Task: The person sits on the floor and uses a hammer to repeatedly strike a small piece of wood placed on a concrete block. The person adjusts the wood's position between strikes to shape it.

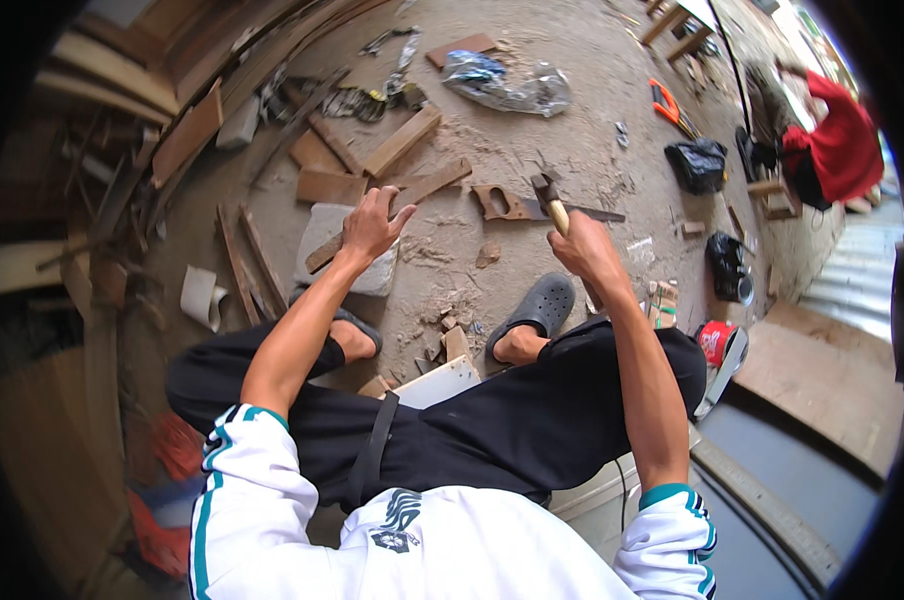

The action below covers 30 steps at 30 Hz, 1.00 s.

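Note:
My left hand (374, 228) is closed around a narrow strip of wood (438, 180), which slants over a pale stone-like block (377, 275) on the ground. My right hand (586, 247) grips a hammer (546, 191) by its light handle, head pointing away from me. The hammer head is above a handsaw (517, 207) that lies flat on the floor between and beyond my hands. Part of the hammer's handle is hidden in my fist. Short wood offcuts (330, 187) lie just past the block.
Boards and scrap wood (187, 135) crowd the left. Farther off lies clear plastic wrapping (517, 88). To the right are an orange-handled saw (664, 102), black plastic bags (697, 165), a red can (715, 343) and a person in red (834, 140). Small wood scraps (456, 343) lie between my feet.

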Each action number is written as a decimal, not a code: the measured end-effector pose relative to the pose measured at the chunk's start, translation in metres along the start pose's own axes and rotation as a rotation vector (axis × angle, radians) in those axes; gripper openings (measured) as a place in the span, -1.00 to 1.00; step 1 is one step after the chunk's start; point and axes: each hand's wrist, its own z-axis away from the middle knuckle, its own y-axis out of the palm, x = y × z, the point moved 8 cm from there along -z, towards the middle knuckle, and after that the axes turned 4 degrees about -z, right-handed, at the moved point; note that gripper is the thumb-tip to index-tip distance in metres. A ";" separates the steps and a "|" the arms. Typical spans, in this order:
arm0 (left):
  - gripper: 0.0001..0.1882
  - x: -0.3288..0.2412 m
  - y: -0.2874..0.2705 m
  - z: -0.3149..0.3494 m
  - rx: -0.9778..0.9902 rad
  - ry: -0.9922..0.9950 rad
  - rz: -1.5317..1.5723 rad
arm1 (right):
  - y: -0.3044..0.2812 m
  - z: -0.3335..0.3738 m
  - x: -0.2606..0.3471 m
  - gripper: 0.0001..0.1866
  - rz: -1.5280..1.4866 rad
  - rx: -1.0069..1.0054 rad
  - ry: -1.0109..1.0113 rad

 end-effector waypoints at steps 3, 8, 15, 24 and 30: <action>-0.52 0.056 0.030 0.049 0.005 0.035 -0.065 | 0.044 0.005 0.001 -0.63 -0.020 0.147 -0.058; -0.59 0.107 0.077 0.088 0.072 0.054 -0.113 | 0.134 0.024 -0.018 -0.78 -0.459 0.275 0.080; -0.56 0.144 0.098 0.102 0.039 0.143 -0.116 | 0.215 0.026 0.019 -0.74 -0.484 0.226 0.087; -0.36 0.166 0.127 0.072 -0.144 -0.365 -0.067 | 0.271 0.010 0.046 -0.66 -0.669 0.193 0.185; -0.33 0.167 0.131 0.061 -0.154 -0.478 -0.026 | 0.293 -0.010 0.020 -0.56 -0.513 0.163 0.166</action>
